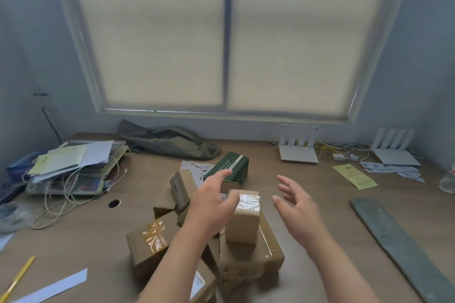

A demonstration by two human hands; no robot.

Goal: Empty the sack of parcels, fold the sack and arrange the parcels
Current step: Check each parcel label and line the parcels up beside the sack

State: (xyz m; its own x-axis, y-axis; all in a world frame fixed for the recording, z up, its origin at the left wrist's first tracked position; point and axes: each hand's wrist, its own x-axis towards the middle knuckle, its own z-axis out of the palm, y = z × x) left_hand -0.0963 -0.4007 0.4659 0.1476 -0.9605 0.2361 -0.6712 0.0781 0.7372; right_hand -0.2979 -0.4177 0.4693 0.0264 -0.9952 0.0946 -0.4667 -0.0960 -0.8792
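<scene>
Though foil-taped, boxy cardboard parcel point(242, 229)

The green box point(234, 164) reads "ONCUR", its first letter perhaps hidden.

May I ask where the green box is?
Head view, centre: the green box lies beyond the left hand, between the brown parcels and the crumpled olive cloth.

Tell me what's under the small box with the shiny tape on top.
A wider taped cardboard box bears the small box. Its left end is covered by the left arm, so that part cannot be seen.
</scene>
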